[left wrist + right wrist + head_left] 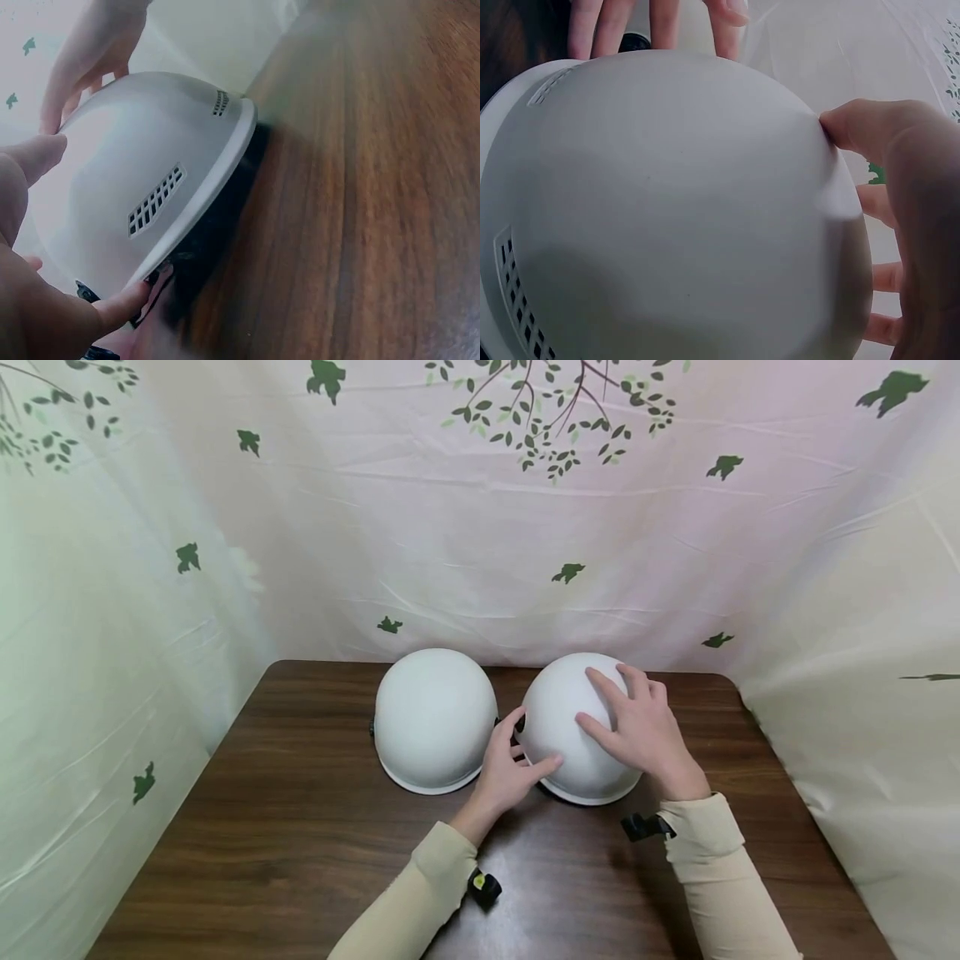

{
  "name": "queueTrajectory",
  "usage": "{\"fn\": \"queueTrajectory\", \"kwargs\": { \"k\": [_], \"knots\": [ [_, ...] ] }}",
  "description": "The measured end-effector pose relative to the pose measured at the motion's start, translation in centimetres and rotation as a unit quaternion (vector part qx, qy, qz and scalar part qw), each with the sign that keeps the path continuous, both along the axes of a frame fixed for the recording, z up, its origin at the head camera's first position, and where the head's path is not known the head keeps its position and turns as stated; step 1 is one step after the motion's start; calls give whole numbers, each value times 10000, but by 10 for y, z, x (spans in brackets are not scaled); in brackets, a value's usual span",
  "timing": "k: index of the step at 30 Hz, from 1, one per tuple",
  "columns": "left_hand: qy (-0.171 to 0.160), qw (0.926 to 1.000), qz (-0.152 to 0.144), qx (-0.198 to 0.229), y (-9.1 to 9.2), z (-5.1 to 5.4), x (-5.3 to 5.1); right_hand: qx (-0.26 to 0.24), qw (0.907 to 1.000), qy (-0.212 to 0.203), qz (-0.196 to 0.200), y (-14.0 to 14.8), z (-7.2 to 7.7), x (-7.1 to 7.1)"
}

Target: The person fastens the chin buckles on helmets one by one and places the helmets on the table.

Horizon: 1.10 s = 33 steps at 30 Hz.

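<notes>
Two white helmets rest dome-up side by side. My left hand [504, 778] holds the lower left side of the right-hand helmet [558, 700], its thumb on the front of the dome. In the left wrist view one of its fingertips touches the rim near a black strap [161, 279]. My right hand [647, 731] grips the upper right of the same dome, fingers spread and bent over it. The left wrist view shows a grid-like vent [156, 202] above this helmet's rim. The inside of the helmet is hidden.
The second white helmet [435, 718] stands just left of my left hand. Both are near the back edge of the dark wooden table [300, 827]. A pale curtain [465, 527] with green leaf and bird prints hangs behind and at the sides.
</notes>
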<state>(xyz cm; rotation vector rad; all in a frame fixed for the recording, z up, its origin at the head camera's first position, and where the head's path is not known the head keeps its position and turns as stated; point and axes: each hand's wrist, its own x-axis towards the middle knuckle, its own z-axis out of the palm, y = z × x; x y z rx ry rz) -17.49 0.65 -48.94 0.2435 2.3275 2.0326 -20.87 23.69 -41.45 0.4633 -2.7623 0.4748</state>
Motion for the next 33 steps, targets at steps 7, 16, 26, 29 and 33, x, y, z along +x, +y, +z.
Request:
{"fn": "queueTrajectory", "kwargs": {
  "k": [7,16,26,29,33],
  "knots": [
    [158,9998,-75,-82,-2,6,1,-22,10000,-46,-23,0,3,1],
    [469,9987,-99,-156,-5,16,2,-124,9995,-278,-115,2,8,3],
    [604,9981,51,-71,-8,23,2,-173,9987,-456,-141,4,12,7],
    [774,9969,152,-12,-9,25,1,-193,9987,-460,-143,4,13,8],
    [974,9946,352,46,-11,26,0,-370,9976,-566,-155,5,14,11]
  ]
}}
